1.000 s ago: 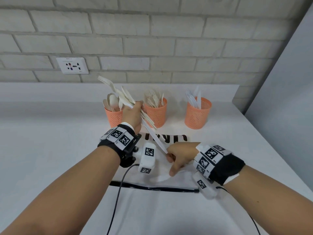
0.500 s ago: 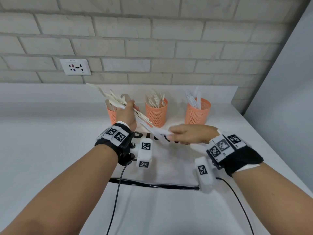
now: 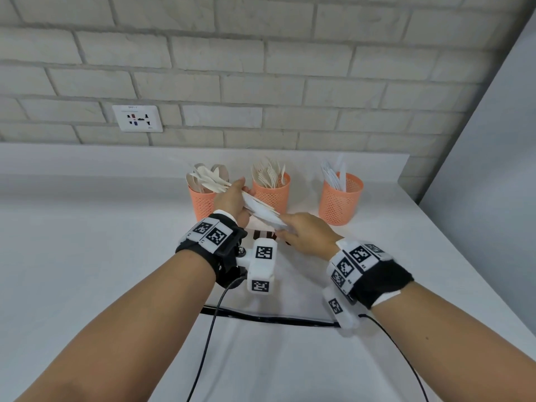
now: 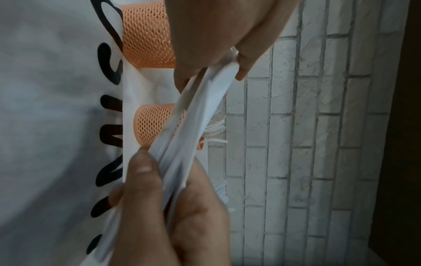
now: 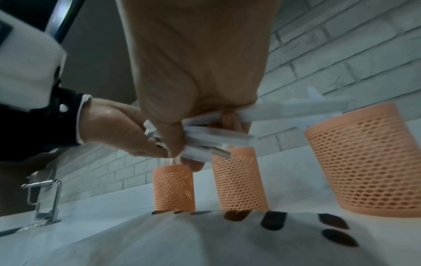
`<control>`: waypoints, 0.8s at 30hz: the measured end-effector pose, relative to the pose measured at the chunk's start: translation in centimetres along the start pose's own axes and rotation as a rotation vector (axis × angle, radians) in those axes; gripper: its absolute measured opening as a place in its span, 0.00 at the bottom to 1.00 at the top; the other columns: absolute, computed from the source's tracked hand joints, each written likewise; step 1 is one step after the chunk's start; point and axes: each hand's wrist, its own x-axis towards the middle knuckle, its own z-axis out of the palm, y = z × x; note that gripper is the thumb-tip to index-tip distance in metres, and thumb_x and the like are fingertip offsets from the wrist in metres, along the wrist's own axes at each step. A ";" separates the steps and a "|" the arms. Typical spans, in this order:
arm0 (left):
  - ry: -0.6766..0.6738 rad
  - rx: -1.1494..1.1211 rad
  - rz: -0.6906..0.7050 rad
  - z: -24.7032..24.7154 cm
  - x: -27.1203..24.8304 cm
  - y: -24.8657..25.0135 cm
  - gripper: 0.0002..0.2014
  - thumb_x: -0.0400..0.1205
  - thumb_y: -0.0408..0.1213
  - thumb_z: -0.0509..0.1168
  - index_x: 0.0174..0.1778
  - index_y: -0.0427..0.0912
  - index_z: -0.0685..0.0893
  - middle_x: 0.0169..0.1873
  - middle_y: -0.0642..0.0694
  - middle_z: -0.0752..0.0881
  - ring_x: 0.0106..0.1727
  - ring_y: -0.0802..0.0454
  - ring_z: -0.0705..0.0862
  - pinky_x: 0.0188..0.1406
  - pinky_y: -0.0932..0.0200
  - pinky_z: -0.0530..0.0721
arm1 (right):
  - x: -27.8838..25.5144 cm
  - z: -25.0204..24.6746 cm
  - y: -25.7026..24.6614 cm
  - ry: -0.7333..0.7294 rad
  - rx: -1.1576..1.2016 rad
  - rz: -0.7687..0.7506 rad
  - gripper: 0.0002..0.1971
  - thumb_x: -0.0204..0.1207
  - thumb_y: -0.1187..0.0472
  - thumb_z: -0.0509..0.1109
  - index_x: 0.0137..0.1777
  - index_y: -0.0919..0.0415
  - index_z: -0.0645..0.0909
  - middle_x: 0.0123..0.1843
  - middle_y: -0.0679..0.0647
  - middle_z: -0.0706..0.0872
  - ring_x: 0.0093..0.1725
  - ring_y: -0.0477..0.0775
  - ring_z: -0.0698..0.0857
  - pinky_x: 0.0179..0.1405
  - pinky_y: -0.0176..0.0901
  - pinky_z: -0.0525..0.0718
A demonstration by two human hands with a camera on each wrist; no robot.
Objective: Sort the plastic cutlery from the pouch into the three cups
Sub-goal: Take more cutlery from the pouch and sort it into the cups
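Observation:
My left hand grips a bundle of white plastic cutlery in front of the left and middle cups. The bundle's far ends fan out over the left orange mesh cup, which holds spoons. My right hand pinches the bundle's near handle ends. In the left wrist view the bundle runs from my left fingers up to my right hand. The middle cup holds forks, the right cup knives. The white pouch with black lettering lies flat under both hands.
A brick wall with a power socket rises behind the white counter. A grey panel bounds the right side. A tap stands at the far left in the right wrist view. Black cables cross the pouch.
My left hand has tilted the bundle lower and flatter over the left cup. My right hand rose from the pouch to the bundle's near handle ends.

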 end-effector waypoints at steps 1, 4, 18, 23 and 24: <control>0.007 0.017 -0.010 -0.1 0.1 -0.1 0.11 0.81 0.31 0.64 0.32 0.40 0.75 0.10 0.52 0.77 0.25 0.54 0.79 0.33 0.56 0.79 | -0.3 -0.3 0.3 -0.065 0.041 0.011 0.11 0.82 0.58 0.61 0.57 0.62 0.78 0.44 0.55 0.81 0.42 0.52 0.78 0.38 0.42 0.70; 0.014 0.073 -0.057 -0.1 0.1 -0.6 0.11 0.82 0.33 0.64 0.32 0.40 0.75 0.11 0.51 0.79 0.29 0.53 0.79 0.32 0.56 0.79 | -1.0 -1.1 1.0 -0.182 0.232 0.079 0.06 0.83 0.58 0.60 0.47 0.59 0.75 0.36 0.48 0.78 0.36 0.46 0.75 0.34 0.34 0.71; 0.025 0.145 0.078 1.4 -0.4 -1.2 0.14 0.82 0.30 0.61 0.28 0.38 0.74 0.08 0.54 0.75 0.26 0.53 0.77 0.34 0.60 0.76 | -2.4 -0.4 3.1 -0.312 0.737 0.184 0.06 0.84 0.57 0.58 0.47 0.56 0.75 0.28 0.50 0.66 0.23 0.44 0.65 0.20 0.32 0.66; 0.054 0.074 0.113 0.9 0.9 -0.4 0.01 0.82 0.29 0.59 0.48 0.36 0.72 0.22 0.47 0.74 0.13 0.58 0.76 0.25 0.59 0.80 | -3.8 -1.6 5.8 -0.527 0.790 0.227 0.12 0.85 0.63 0.56 0.38 0.57 0.71 0.27 0.52 0.67 0.24 0.45 0.65 0.22 0.34 0.66; 0.050 0.077 0.103 0.8 1.0 -0.4 0.02 0.83 0.29 0.59 0.48 0.37 0.72 0.24 0.47 0.73 0.13 0.59 0.76 0.23 0.61 0.80 | -3.9 -1.9 6.2 -0.540 0.812 0.229 0.12 0.85 0.63 0.56 0.37 0.57 0.71 0.27 0.51 0.66 0.23 0.45 0.65 0.23 0.34 0.65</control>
